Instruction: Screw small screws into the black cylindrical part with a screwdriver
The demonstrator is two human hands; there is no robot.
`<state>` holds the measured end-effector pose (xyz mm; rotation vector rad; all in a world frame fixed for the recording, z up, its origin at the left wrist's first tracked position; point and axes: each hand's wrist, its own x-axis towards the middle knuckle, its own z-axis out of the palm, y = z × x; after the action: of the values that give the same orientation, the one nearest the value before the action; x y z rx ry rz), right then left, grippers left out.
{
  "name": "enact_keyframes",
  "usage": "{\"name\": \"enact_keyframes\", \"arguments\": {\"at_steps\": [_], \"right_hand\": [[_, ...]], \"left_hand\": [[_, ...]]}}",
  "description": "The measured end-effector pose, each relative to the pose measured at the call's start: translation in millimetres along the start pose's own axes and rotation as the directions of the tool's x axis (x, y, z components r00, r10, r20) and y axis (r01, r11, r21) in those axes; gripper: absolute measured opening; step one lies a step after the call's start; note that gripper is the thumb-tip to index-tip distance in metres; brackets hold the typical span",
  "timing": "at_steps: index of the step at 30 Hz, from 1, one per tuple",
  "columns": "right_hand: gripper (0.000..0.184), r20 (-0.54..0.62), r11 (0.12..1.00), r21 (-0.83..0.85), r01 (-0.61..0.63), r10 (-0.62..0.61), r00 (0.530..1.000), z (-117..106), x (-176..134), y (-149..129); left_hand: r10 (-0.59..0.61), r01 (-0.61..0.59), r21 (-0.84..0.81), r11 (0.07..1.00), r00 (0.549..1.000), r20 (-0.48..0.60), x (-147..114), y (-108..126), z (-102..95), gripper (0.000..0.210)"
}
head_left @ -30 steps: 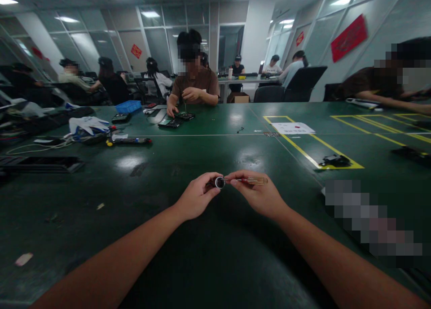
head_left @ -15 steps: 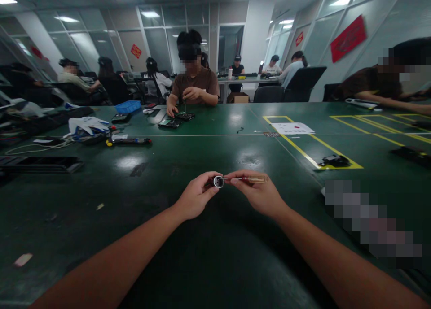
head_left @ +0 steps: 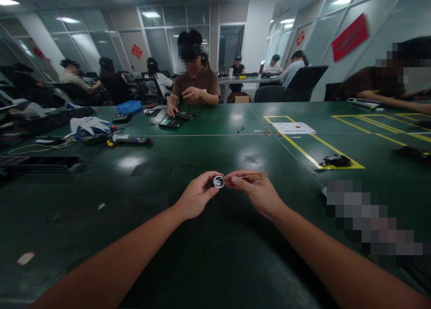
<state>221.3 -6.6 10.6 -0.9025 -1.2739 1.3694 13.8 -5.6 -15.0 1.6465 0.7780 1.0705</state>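
Note:
Between thumb and fingers, my left hand [head_left: 196, 196] grips a small round part [head_left: 218, 182] with a white rim and a dark, hollow inside. Its open end faces me, and its exact kind is too small to tell. A screwdriver [head_left: 256, 176] with a clear amber handle lies in the fingers of my right hand [head_left: 257, 190]. The thin shaft points left, and its tip is at the rim of the round part; how far it reaches inside I cannot make out. Both hands are close together above the green table [head_left: 202, 264].
Across the table a person [head_left: 194, 87] handles dark devices [head_left: 170, 122]. White-and-blue gloves [head_left: 88, 126], a black rod-shaped tool [head_left: 131, 141] and a blue basket [head_left: 129, 106] lie at the left. A paper sheet [head_left: 293, 128] and a black part [head_left: 335, 160] sit by yellow tape at the right.
The screwdriver's handle has turned slightly in my right fingers, and the round part's opening faces me a little more. Both hands otherwise stay in place.

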Motion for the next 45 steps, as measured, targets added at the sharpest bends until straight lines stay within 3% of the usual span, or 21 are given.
{"name": "enact_keyframes", "arguments": {"at_steps": [7, 14, 17, 22, 28, 38, 45], "right_hand": [[0.021, 0.016, 0.999, -0.036, -0.004, 0.004, 1.0, -2.2, 0.5, -6.3], [0.015, 0.041, 0.913, -0.367, 0.177, -0.174, 0.984, -3.3, -5.1, -15.1], [0.014, 0.082, 0.874, -0.442, 0.202, -0.185, 0.979, -2.3, -7.1, -17.9], [0.013, 0.107, 0.877, -0.432, 0.211, -0.182, 0.977, -2.1, -6.5, -19.6], [0.015, 0.055, 0.891, -0.4, 0.216, -0.212, 0.976, -2.8, -5.3, -18.2], [0.015, 0.138, 0.9, -0.378, 0.219, -0.179, 0.974, -7.4, -4.8, -18.0], [0.016, 0.119, 0.892, -0.401, 0.208, -0.174, 0.977, -5.7, -5.2, -19.3]], "left_hand": [[-0.015, 0.015, 0.004, 1.0, 1.0, 0.017, 0.2, 5.0, -0.2, 0.036], [-0.024, 0.024, 0.002, 1.0, 1.0, -0.001, -0.1, 5.6, -0.4, 0.036], [-0.03, 0.03, 0.027, 0.999, 1.0, -0.007, -0.7, 8.0, -0.2, 0.036], [-0.026, 0.026, 0.014, 1.0, 1.0, 0.003, -1.0, 6.5, -0.3, 0.036], [-0.009, 0.01, -0.015, 1.0, 1.0, 0.016, -0.1, 4.6, -0.5, 0.035], [-0.005, 0.007, -0.048, 0.999, 0.999, 0.044, -1.3, 8.4, 0.0, 0.035], [-0.005, 0.007, -0.042, 0.999, 0.999, 0.047, -1.2, 7.2, -0.3, 0.036]]}}
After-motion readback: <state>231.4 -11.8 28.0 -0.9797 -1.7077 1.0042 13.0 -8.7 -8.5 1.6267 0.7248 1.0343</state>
